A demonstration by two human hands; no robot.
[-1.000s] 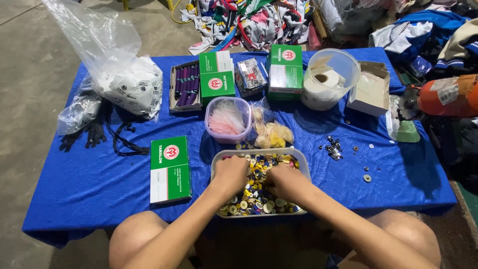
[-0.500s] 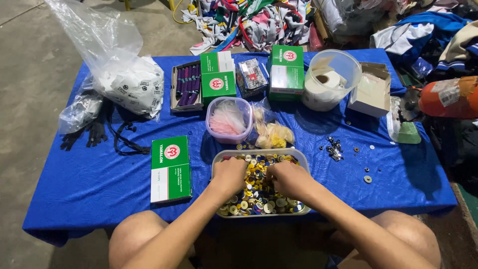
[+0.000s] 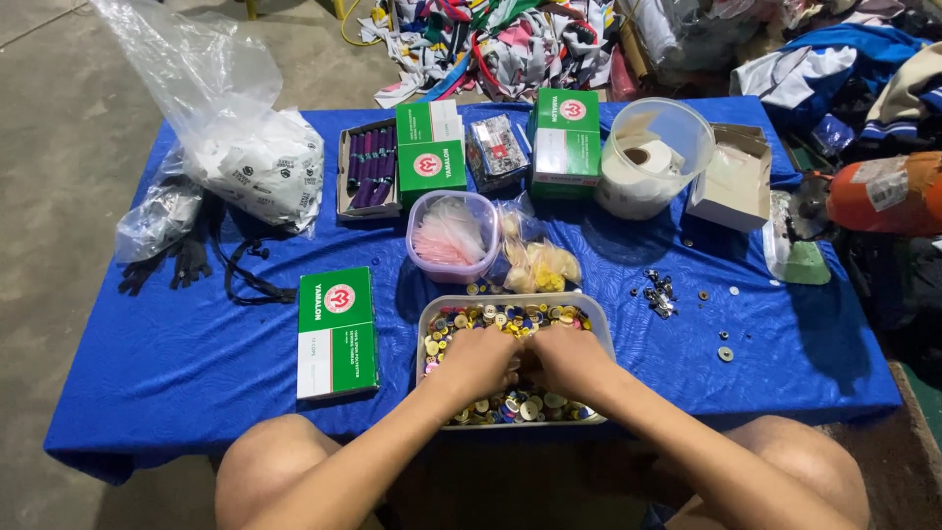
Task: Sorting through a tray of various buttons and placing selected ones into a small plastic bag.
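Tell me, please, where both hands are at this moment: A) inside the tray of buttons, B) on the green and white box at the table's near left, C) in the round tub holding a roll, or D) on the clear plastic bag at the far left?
A: the left hand and right hand rest side by side among the buttons in the tray.

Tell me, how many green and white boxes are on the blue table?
3. One box lies left of the button tray, beside the left hand. One stands at the back by the purple spools. One stands beside the clear tub. Others may be hidden.
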